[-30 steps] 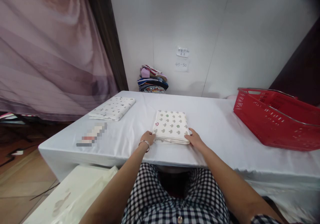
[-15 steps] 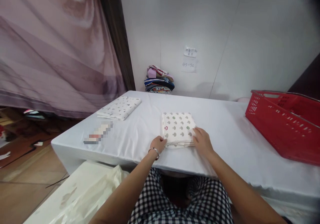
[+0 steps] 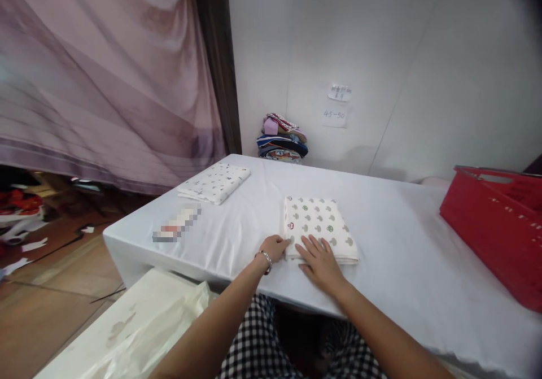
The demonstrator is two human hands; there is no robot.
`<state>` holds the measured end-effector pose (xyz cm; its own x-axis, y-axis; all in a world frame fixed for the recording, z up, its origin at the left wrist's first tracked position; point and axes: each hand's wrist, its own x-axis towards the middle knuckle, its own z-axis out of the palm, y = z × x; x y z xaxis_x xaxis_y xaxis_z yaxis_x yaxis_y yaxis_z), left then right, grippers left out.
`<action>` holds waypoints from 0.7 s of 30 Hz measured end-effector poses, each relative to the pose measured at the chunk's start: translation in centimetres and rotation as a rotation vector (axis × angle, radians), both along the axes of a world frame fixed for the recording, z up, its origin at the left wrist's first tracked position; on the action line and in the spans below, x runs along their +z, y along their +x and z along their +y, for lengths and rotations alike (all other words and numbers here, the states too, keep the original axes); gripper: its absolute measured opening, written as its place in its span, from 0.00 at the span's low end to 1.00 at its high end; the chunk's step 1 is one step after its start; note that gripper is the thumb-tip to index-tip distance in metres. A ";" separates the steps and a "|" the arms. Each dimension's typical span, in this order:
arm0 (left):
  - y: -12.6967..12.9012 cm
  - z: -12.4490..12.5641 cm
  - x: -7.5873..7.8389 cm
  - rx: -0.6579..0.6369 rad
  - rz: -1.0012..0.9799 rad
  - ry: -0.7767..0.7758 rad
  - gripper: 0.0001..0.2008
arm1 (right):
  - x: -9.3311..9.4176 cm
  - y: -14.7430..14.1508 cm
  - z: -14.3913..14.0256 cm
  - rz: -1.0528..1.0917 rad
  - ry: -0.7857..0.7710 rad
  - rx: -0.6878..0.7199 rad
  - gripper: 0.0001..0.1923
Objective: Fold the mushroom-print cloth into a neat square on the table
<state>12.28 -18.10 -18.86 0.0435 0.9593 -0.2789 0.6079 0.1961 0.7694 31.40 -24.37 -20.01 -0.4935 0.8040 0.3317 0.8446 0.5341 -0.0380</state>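
Observation:
A folded white cloth with small green and red tree prints (image 3: 320,224) lies on the white-covered table (image 3: 393,255) in front of me. My left hand (image 3: 275,248), with a bracelet at the wrist, grips the cloth's near left corner. My right hand (image 3: 319,260) lies flat with fingers spread on the cloth's near edge, pressing it down.
A second folded printed cloth (image 3: 215,182) lies at the table's far left. A small blurred item (image 3: 176,225) sits near the left edge. A red plastic basket (image 3: 495,226) stands at the right. A pile of folded clothes (image 3: 282,137) sits against the wall. A pink curtain (image 3: 105,74) hangs left.
My right hand has slid from the cloth's right side leftward onto its near edge, now lying flat. My view has turned left, so everything shifted right.

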 end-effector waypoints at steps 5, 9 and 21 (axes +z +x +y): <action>0.8 3.9 0.8 0.049 0.007 0.058 0.19 | -0.1 -0.1 -0.3 0.010 0.071 0.005 0.22; 1.8 7.5 1.7 0.108 0.024 0.074 0.19 | 0.0 -0.3 -0.5 0.038 0.079 0.025 0.20; 3.9 15.0 2.6 0.217 0.032 0.012 0.22 | -0.1 -0.5 -0.5 0.037 0.058 0.039 0.24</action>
<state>16.15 -3.08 -16.28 -0.1731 0.9485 -0.2653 0.5762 0.3160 0.7537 30.94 -24.89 -20.15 -0.5111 0.7630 0.3958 0.8215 0.5691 -0.0363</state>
